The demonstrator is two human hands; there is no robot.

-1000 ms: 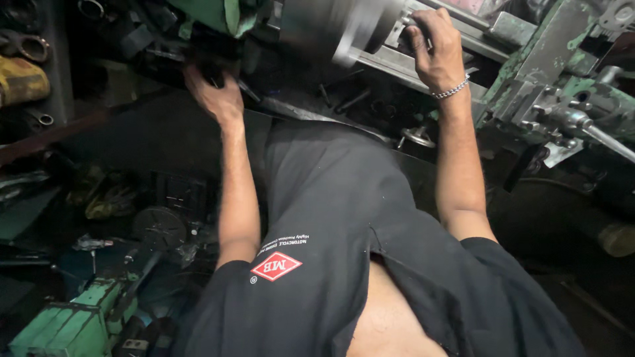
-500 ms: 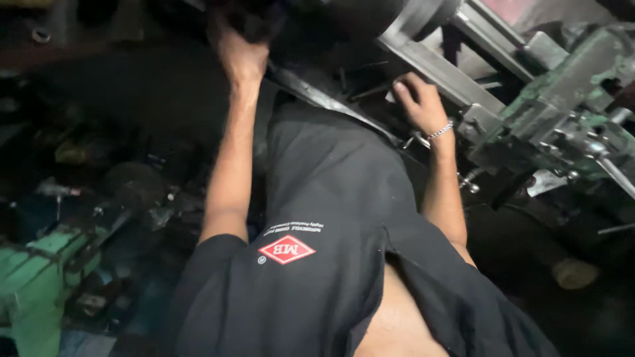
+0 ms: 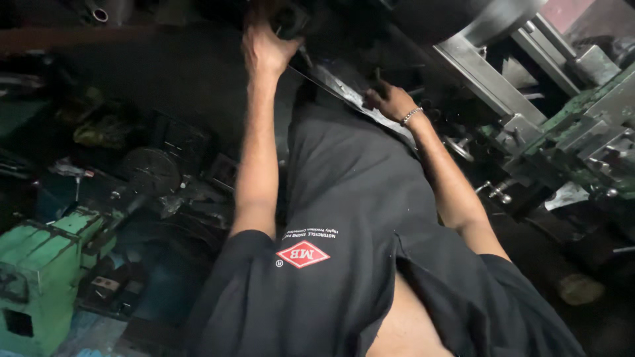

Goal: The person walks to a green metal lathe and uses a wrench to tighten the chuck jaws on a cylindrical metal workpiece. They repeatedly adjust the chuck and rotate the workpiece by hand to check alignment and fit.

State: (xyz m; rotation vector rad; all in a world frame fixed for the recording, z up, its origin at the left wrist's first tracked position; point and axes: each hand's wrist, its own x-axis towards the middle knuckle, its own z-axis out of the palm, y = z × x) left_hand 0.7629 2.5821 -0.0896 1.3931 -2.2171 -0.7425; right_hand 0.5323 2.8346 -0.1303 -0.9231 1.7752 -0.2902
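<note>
The lathe (image 3: pixel 529 99) is leaned over; a dark knob (image 3: pixel 288 20) up top is clasped by the left hand (image 3: pixel 264 49) (grip best kept firm), the right hand (image 3: pixel 390 102) laid fingers together on the bed's edge

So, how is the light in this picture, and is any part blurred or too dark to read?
Head view: dim overall; the left hand reaches into deep shadow, so what it grips is unreadable. The right hand and grey metal bar are better lit. The green machine is slightly soft.
</note>
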